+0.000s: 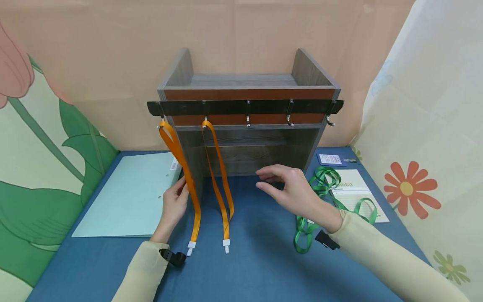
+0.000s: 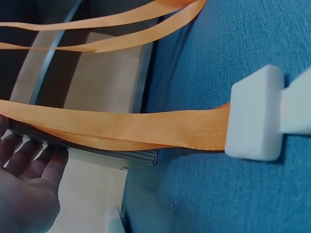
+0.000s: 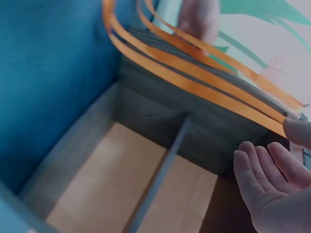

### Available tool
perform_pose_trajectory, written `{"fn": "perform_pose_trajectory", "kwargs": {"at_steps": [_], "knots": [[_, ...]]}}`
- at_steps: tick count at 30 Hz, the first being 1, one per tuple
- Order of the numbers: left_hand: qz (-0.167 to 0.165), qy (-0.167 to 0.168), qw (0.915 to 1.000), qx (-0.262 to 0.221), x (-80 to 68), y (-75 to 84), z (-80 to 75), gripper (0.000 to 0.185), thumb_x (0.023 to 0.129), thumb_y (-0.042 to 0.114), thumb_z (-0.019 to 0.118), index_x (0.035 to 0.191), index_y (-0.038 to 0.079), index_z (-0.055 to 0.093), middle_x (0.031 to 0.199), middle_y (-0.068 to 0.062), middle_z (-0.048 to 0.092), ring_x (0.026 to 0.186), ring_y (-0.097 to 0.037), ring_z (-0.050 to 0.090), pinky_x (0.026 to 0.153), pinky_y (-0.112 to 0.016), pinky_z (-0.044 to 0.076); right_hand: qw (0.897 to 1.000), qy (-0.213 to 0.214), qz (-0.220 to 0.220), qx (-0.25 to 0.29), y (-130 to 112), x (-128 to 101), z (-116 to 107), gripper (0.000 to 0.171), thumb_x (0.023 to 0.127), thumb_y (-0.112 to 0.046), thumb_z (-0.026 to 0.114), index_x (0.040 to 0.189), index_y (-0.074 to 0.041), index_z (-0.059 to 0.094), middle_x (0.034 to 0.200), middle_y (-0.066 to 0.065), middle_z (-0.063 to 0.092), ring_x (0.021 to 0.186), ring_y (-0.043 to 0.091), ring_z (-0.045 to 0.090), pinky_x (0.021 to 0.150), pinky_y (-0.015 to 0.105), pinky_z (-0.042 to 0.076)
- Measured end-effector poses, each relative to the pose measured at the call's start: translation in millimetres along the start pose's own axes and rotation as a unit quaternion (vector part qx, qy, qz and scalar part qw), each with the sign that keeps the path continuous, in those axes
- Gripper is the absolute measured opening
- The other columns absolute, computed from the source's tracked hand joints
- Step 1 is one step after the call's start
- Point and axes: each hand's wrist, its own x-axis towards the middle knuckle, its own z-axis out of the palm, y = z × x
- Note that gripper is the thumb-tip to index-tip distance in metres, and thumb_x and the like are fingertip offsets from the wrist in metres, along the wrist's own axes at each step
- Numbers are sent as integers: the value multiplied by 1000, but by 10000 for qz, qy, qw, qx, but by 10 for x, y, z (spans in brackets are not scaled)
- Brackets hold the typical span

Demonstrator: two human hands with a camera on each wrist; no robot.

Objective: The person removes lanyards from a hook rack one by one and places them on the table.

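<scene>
Two orange lanyards with white clips hang from hooks on a black hook rail [image 1: 226, 108]: one lanyard [image 1: 197, 209] at the leftmost hook, the other lanyard [image 1: 222, 172] at the second. My left hand [image 1: 175, 202] is beside the leftmost lanyard, its fingertips against the shelf's side panel. In the left wrist view, the lanyard strap [image 2: 121, 126] passes in front of that panel, just past the fingers [image 2: 53, 170]. My right hand [image 1: 288, 188] is raised in front of the shelf, fingers slightly bent and apart from the thumb, holding nothing.
A grey wooden shelf [image 1: 256, 161] stands at the back of the blue table, behind the rail. Three bare hooks are on the right. Green lanyards [image 1: 324, 180] lie at right, partly over a white notepad [image 1: 362, 188], near a blue card [image 1: 330, 159]. A pale blue folder [image 1: 120, 197] lies left.
</scene>
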Motion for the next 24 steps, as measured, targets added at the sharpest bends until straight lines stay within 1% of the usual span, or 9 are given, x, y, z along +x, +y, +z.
{"fn": "perform_pose_trajectory", "kwargs": {"at_steps": [5, 10, 13, 19, 24], "knots": [[18, 6, 10000, -25, 19, -9, -4, 38, 101, 25, 50, 133, 7, 57, 115, -12, 65, 87, -22, 59, 74, -16, 47, 9999, 122, -31, 80, -70, 227, 70, 29, 89, -21, 70, 116, -10, 67, 110, 0, 66, 92, 7, 63, 79, 30, 52], [115, 43, 9999, -70, 24, -20, 0, 36, 101, 20, 50, 132, 5, 58, 113, -14, 65, 85, -23, 58, 73, -16, 48, 9994, 164, 26, 297, -125, 410, 171, 33, 91, -23, 68, 120, -8, 65, 113, 1, 66, 94, 7, 63, 81, 31, 52], [110, 36, 9999, -53, 19, -31, 2, 36, 101, 20, 50, 132, 5, 57, 115, -14, 65, 86, -22, 59, 73, -15, 47, 9984, 206, -46, 522, -181, 526, 229, 35, 91, -23, 67, 122, -7, 63, 115, 4, 65, 97, 8, 63, 83, 31, 51], [44, 41, 10000, -30, 5, -26, -1, 37, 101, 24, 49, 133, 6, 57, 117, -11, 64, 88, -21, 59, 74, -15, 47, 9941, 360, -260, 987, -336, 758, 287, 38, 93, -22, 65, 126, -5, 60, 116, 6, 65, 100, 7, 62, 85, 26, 49], [53, 22, 10000, -8, -3, -8, -9, 38, 101, 24, 49, 134, 5, 56, 118, -12, 64, 90, -22, 60, 75, -14, 47, 9887, 454, -227, 1410, -443, 883, 331, 37, 93, -17, 64, 126, -1, 59, 117, 7, 65, 101, 9, 62, 85, 25, 49]]}}
